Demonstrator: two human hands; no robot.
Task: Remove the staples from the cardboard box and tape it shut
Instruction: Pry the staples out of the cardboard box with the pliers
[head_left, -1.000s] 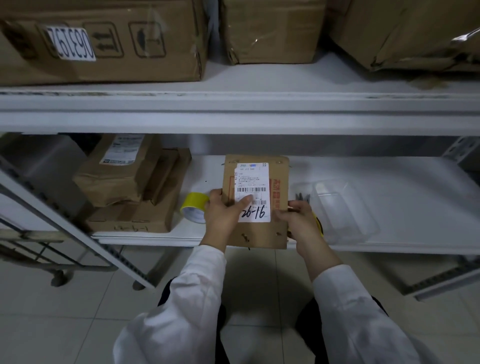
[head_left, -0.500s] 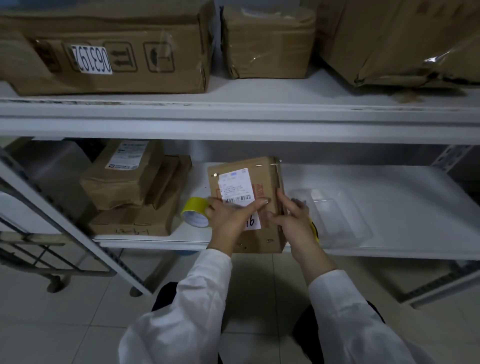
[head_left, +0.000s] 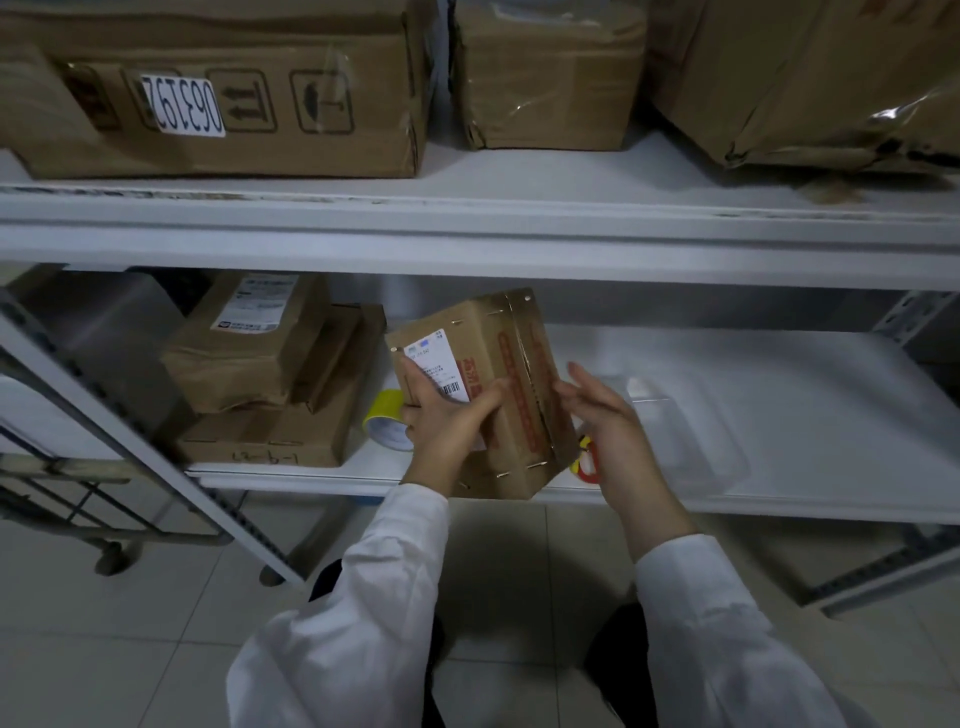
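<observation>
A small cardboard box (head_left: 511, 374) with a white shipping label and red print is tilted up on the lower shelf's front edge, staples showing along its edges. My left hand (head_left: 447, 415) grips its label face, thumb across the front and fingers over the left side. My right hand (head_left: 605, 415) is beside the box's right flap with fingers straight; contact is unclear. A yellow tape roll (head_left: 387, 423) lies just left of the box, partly hidden by my left hand. Scissors with red and yellow handles (head_left: 584, 460) peek out behind my right hand.
A clear plastic tray (head_left: 691, 441) lies on the white lower shelf (head_left: 779, 395) to the right. Stacked brown parcels (head_left: 260, 374) fill the shelf's left part. Large cartons (head_left: 218, 88) stand on the upper shelf. A trolley frame (head_left: 78, 493) stands at lower left on the tiled floor.
The box went from lying flat with its label up to tilted onto its edge and turned clockwise. My right hand has left the box's side and opened.
</observation>
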